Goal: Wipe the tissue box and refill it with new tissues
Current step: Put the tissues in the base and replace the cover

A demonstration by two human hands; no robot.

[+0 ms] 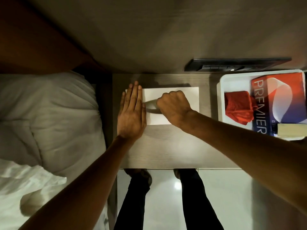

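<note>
A white tissue box (189,93) lies flat on the wooden bedside table (166,146), its oval slot facing up. My left hand (132,112) rests flat with fingers straight on the box's left end. My right hand (174,107) is closed into a fist over the slot, with the fingertips hidden from view; whether it holds anything cannot be seen. A red cloth (239,107) lies crumpled in a white tray (221,97) at the right, next to a red and blue "PREMIER" tissue pack (279,100).
A bed with a white pillow (49,113) and sheets borders the table on the left. A dark switch panel (232,64) is set in the wall behind the tray. A beige object (292,129) lies at the tray's near right corner. My legs (191,205) stand on a glossy floor below.
</note>
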